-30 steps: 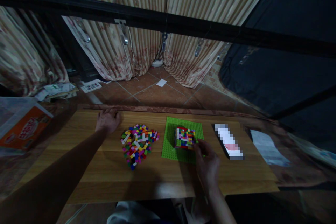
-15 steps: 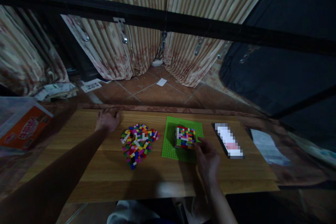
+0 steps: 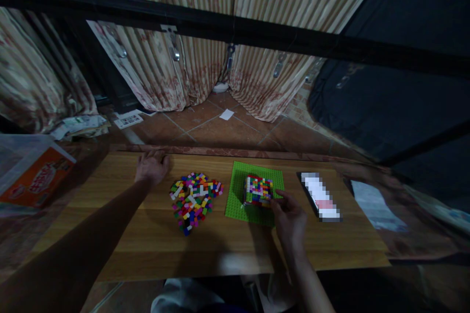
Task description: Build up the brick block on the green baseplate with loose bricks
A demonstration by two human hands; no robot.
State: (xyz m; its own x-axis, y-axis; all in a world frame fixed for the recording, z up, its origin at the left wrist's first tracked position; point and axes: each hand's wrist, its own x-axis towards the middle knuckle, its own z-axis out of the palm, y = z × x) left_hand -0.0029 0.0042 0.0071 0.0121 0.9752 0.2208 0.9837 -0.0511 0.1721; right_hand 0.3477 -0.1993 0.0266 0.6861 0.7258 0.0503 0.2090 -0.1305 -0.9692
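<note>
A green baseplate [image 3: 238,203] lies on the wooden table [image 3: 147,239], carrying a multicoloured block of small bricks [image 3: 259,190]. My right hand [image 3: 290,217] rests at the block's near right corner, fingers curled, with the thumb and fingertips touching its edge. A loose heap of coloured bricks [image 3: 193,199] lies to the left of the plate. My left hand [image 3: 151,166] lies flat, palm down, at the table's far edge, beyond and left of the heap, holding nothing.
A phone-like flat object [image 3: 318,195] lies right of the baseplate, with a sheet of paper [image 3: 372,205] further right. An orange box [image 3: 31,178] stands off the table's left end. Striped curtains and a tiled floor lie beyond the table.
My right hand has crept slightly up toward the block's near right corner. My left hand has not moved.
</note>
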